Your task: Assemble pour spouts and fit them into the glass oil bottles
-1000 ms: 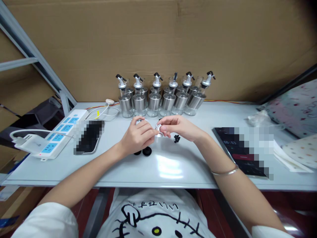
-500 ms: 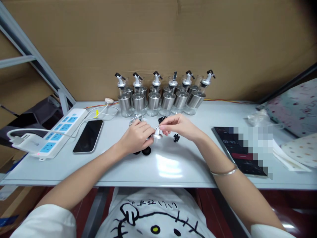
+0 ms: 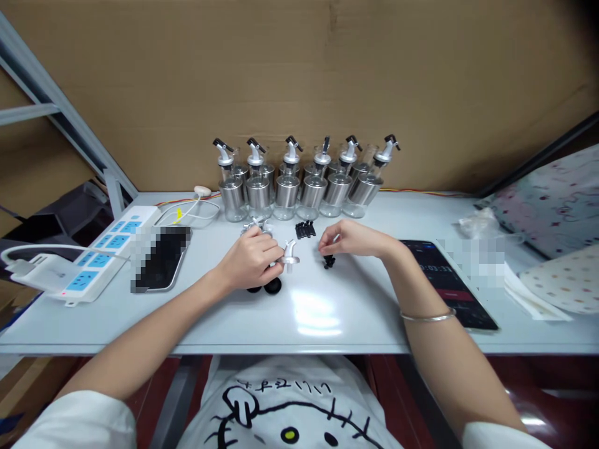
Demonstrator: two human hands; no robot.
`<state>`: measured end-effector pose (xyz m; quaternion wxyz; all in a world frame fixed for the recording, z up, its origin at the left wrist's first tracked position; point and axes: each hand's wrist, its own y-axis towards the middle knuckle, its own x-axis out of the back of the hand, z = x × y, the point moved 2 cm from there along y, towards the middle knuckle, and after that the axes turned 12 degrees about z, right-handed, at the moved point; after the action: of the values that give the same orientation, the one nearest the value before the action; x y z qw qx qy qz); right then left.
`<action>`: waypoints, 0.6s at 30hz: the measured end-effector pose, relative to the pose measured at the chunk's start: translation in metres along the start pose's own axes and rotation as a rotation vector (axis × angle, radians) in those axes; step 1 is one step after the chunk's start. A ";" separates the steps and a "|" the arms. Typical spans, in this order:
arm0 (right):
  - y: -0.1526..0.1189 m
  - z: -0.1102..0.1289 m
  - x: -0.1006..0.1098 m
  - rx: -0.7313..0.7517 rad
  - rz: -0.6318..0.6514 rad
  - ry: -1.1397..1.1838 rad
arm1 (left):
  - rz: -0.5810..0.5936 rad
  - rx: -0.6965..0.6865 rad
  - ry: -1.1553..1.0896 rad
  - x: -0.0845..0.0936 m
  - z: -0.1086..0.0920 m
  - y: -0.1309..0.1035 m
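1. Work in hand, by my judgement, is looking like a pick made beside a held part: the left hand (image 3: 255, 263) is steadying one silver-coloured pouring spout with a round flange (image 3: 291, 260), while the right hand (image 3: 353, 238) is hovering at a cluster of small glossy black pieces (image 3: 329, 262).
2. The left grip is closing narrowly on the flange's edge, and the spout is jutting out just beyond those fingertips, on the side facing the right grip.
3. The right grip's fingertips are standing close together at the top of the cluster; I cannot tell whether a piece is sitting between them.
4. The spout's neck is pointing upward from the left grip, and its short pale stem is pointing down. Its long axis is running nearly upright, with the flange lying roughly level. Whether the stem is touching the pale grey, smooth worktop (image 3: 355, 315), I cannot tell.
5. The next move, I judge, is calling for a fine pinch that singles out one piece, with the left grip keeping the spout steady.
6. Just beyond the left grip, a heap of loose silver-coloured spouts (image 3: 256, 227) is lying; between the grips and farther out, flat black levers (image 3: 306, 230) are lying in a row; just nearer the body than the left grip, round black discs (image 3: 272, 285) are resting.
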<state>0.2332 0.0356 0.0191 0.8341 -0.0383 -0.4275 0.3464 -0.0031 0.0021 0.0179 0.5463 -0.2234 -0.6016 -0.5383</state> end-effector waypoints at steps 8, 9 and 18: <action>-0.001 -0.012 0.003 -0.110 0.038 -0.060 | -0.020 -0.013 -0.031 0.002 -0.001 0.000; -0.001 -0.012 0.003 -0.113 0.035 -0.065 | -0.023 -0.014 -0.031 0.002 -0.001 0.000; 0.005 -0.009 -0.002 -0.112 -0.058 -0.135 | -0.040 -0.026 -0.027 0.003 -0.002 0.002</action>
<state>0.2360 0.0397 0.0103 0.8096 -0.0489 -0.5024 0.2996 -0.0019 0.0000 0.0211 0.5242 -0.2254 -0.6064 -0.5537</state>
